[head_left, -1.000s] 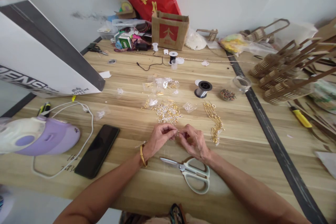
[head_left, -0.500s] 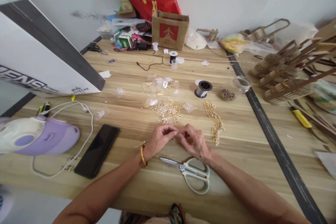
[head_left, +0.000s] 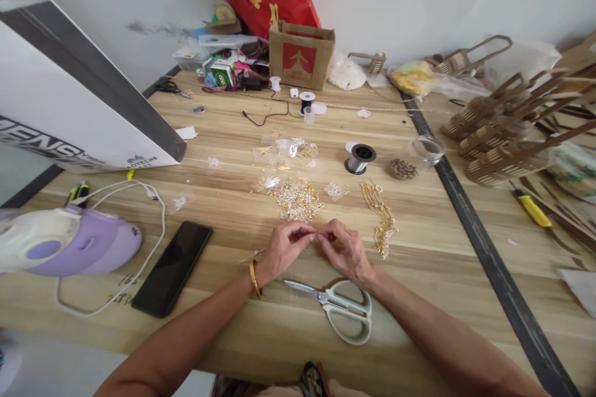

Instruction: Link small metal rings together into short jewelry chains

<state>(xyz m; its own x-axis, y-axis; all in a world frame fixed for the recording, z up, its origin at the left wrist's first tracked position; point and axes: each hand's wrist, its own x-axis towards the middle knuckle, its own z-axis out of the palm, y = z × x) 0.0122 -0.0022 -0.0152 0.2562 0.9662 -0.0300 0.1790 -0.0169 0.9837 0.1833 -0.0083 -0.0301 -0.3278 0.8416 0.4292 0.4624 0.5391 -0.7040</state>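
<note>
My left hand [head_left: 289, 245] and my right hand [head_left: 343, 249] meet fingertip to fingertip over the table, both closed in a pinch. Whatever lies between the fingertips is too small to name. Just beyond them spreads a pile of gold and silver beads and rings [head_left: 298, 200]. Grey-handled scissors [head_left: 338, 305] lie below my hands, blades pointing left. To the right of my right hand rests a bundle of gold chains [head_left: 380, 217]. A thin chain [head_left: 251, 255] shows beside my left wrist, above a gold bangle [head_left: 254, 279].
A black phone [head_left: 172, 268] and a purple-and-white device [head_left: 88, 242] with a white cable occupy the left. Behind the beads are small plastic bags [head_left: 291, 147] and a wire spool [head_left: 360, 159]. A clear jar [head_left: 428, 150] stands right. A large box [head_left: 88, 99] rises at left.
My fingertips have shifted very slightly, still pinched together at the same spot. The things on the table have not moved.
</note>
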